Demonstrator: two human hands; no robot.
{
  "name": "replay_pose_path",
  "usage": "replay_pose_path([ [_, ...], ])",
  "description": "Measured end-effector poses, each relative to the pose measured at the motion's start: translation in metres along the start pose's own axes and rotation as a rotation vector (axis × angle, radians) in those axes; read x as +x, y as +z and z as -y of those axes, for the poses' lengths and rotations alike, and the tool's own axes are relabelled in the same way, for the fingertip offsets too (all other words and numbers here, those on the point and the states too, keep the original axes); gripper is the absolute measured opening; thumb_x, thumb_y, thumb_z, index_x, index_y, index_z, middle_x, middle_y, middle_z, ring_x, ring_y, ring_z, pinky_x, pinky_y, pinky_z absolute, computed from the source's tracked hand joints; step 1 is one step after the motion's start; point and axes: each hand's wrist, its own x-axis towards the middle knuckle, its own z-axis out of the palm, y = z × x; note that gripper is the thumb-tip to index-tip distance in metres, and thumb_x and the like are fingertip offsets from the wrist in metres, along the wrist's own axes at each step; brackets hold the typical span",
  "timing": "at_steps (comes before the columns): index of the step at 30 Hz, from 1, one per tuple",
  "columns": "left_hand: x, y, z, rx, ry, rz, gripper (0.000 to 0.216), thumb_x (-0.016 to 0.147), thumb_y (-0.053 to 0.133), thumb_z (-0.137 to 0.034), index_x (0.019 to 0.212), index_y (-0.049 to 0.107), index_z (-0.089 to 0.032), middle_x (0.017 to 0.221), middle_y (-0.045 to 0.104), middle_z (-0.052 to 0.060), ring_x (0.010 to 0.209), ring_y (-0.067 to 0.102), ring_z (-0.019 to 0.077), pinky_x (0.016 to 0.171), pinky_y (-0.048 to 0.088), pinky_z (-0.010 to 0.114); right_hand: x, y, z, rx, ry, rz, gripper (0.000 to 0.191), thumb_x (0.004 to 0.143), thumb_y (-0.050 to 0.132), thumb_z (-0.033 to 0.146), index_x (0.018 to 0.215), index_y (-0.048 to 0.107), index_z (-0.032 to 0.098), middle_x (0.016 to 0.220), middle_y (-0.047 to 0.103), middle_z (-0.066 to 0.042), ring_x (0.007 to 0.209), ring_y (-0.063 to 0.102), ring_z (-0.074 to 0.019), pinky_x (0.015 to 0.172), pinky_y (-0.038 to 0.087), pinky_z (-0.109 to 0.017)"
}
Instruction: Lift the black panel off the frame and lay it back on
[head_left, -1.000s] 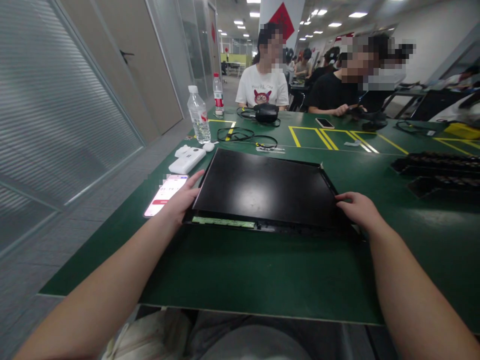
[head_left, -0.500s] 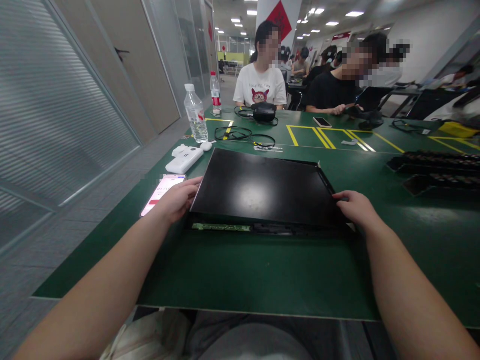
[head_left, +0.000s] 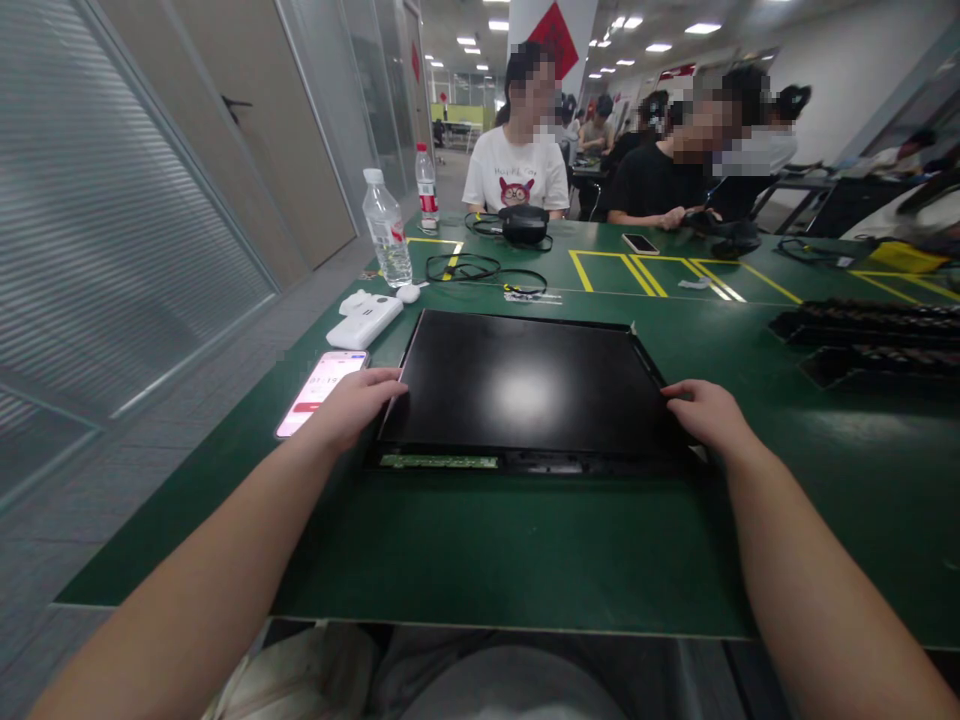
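Observation:
A black display panel lies face up in a shallow black frame on the green table. A green circuit strip shows along the near side of the frame. My left hand has the panel's left edge, fingertips over the top and thumb side hidden from me. At the opposite edge my right hand is closed with thumb and index finger on the panel's rim; its lower fingers are out of sight.
Left of the panel lie a lit phone and a white device. Behind them stand a water bottle and a red-capped bottle. Black cables lie beyond the panel. Dark strip parts sit at right. Two people sit opposite.
The panel's left side has come down, and it now lies flatter in the frame. My left fingers have moved onto its top edge. My right hand has stayed at the right edge.

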Motion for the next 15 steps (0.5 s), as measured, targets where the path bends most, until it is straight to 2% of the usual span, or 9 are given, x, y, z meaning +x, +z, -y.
replay_pose_path([
  [4, -0.0044, 0.0016, 0.0012, 0.077, 0.058, 0.072, 0.043, 0.053, 0.092, -0.053, 0.082, 0.084, -0.023, 0.094, 0.085, 0.009, 0.101, 0.076, 0.0388, 0.088, 0.060, 0.046, -0.0003, 0.0018, -0.0015, 0.000, -0.013, -0.017, 0.028, 0.075, 0.063, 0.016, 0.093, 0.084, 0.020, 0.086, 0.076, -0.009, 0.090, 0.073, -0.0279, 0.088, 0.057, -0.039],
  [7, -0.0052, 0.0023, 0.0024, 0.161, 0.085, 0.077, 0.055, 0.056, 0.091, -0.062, 0.093, 0.085, -0.021, 0.097, 0.085, 0.010, 0.098, 0.076, 0.0387, 0.085, 0.059, 0.047, 0.0001, 0.0023, -0.0018, 0.000, -0.021, -0.022, 0.027, 0.075, 0.064, 0.016, 0.092, 0.084, 0.020, 0.089, 0.077, -0.009, 0.091, 0.073, -0.0275, 0.088, 0.057, -0.038],
  [11, -0.0031, 0.0021, 0.0052, 0.228, 0.121, 0.057, 0.059, 0.060, 0.088, -0.062, 0.101, 0.084, -0.020, 0.106, 0.085, 0.013, 0.101, 0.076, 0.0391, 0.089, 0.057, 0.049, -0.0016, 0.0011, 0.0012, 0.003, -0.012, -0.022, 0.024, 0.076, 0.065, 0.016, 0.091, 0.084, 0.021, 0.086, 0.077, -0.009, 0.084, 0.072, -0.0261, 0.083, 0.057, -0.037],
  [15, -0.0015, 0.0029, 0.0073, 0.179, 0.089, 0.074, 0.060, 0.058, 0.090, -0.057, 0.105, 0.082, -0.022, 0.112, 0.085, 0.011, 0.104, 0.077, 0.0389, 0.089, 0.059, 0.047, -0.0045, 0.0001, 0.0038, 0.023, 0.023, -0.003, 0.027, 0.076, 0.064, 0.012, 0.093, 0.083, 0.020, 0.085, 0.076, -0.008, 0.076, 0.069, -0.0231, 0.076, 0.055, -0.035],
])
